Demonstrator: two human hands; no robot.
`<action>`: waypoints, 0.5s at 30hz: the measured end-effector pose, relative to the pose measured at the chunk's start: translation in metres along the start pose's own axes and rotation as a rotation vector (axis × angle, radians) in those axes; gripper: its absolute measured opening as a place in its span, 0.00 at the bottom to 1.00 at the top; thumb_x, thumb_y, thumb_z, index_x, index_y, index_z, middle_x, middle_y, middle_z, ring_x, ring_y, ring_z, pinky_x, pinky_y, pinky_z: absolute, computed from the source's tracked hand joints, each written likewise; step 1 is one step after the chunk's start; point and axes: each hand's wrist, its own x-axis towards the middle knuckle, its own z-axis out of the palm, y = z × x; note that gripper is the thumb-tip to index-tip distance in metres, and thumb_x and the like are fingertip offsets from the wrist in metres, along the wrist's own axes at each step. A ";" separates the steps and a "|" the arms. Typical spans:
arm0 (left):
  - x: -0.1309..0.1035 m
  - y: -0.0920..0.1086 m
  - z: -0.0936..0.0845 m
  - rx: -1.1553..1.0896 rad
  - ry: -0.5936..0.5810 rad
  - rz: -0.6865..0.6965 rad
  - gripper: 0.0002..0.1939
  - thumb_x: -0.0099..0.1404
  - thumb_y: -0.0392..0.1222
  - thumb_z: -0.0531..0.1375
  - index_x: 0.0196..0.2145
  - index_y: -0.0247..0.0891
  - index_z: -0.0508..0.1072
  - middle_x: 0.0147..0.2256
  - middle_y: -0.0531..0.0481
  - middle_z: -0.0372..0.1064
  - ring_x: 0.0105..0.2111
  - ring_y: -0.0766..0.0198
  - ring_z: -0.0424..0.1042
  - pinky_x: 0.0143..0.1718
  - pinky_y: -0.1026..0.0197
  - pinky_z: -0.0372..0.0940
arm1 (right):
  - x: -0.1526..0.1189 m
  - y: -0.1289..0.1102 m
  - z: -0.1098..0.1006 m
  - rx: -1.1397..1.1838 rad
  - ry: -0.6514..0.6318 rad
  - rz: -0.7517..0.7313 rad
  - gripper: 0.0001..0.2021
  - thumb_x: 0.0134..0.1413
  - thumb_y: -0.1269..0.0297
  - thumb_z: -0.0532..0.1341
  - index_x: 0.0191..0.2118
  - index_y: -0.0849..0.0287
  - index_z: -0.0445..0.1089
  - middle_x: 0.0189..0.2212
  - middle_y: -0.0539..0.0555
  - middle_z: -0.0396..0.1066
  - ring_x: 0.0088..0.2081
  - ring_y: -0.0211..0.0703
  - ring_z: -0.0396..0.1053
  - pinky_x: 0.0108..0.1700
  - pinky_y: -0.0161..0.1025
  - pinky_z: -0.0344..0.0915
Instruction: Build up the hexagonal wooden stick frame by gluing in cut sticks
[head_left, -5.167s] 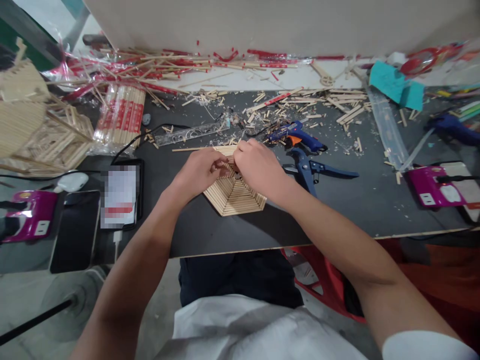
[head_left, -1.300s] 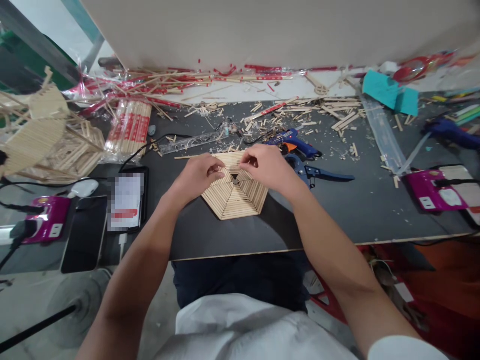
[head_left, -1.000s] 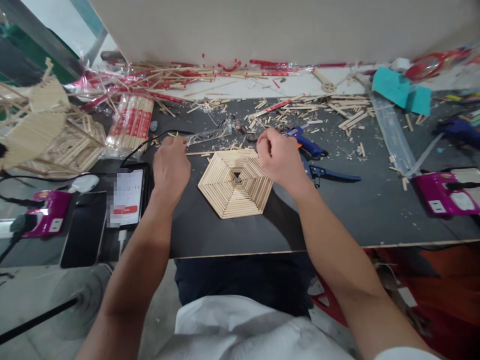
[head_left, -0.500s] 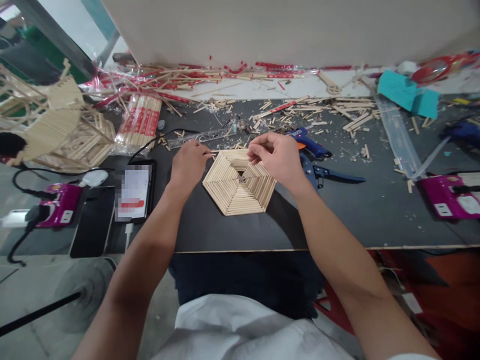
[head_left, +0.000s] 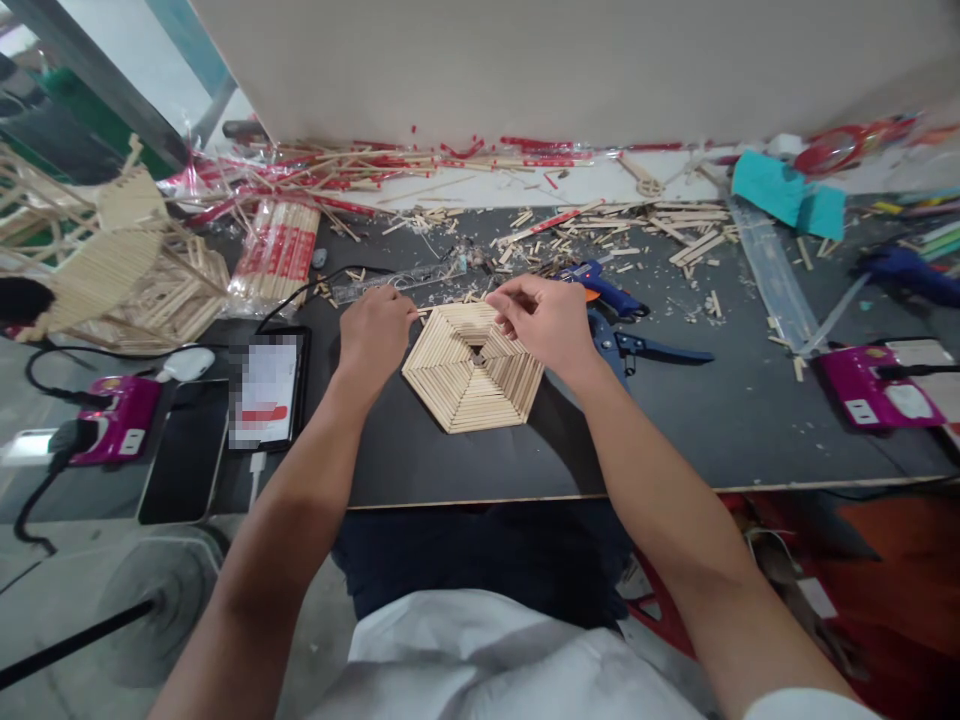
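A hexagonal panel of thin wooden sticks lies flat on the dark table, with a small gap at its centre. My left hand is at the panel's upper left corner, its fingers pinched on the end of a thin stick along the far edge. Over the upper right part of the panel is my right hand, thumb and fingers pressed together; what they hold, if anything, is too small to make out. Just behind my right hand lies a blue glue gun, and blue-handled cutters rest to its right.
Stick offcuts litter the back of the table. Bundled sticks and a wooden stick structure stand left. Two phones and a purple power strip lie nearer; another purple strip is right.
The view has shifted slightly, moving the right-side items leftward in the picture. Both hands stay at the panel's far edge in nearly the same pose.
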 end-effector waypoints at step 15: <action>0.000 -0.003 -0.008 -0.095 -0.178 0.102 0.15 0.72 0.39 0.55 0.45 0.37 0.82 0.46 0.41 0.75 0.49 0.51 0.73 0.55 0.50 0.67 | 0.000 -0.006 0.000 -0.225 -0.085 -0.149 0.08 0.60 0.68 0.62 0.41 0.59 0.78 0.38 0.56 0.80 0.37 0.44 0.75 0.43 0.43 0.70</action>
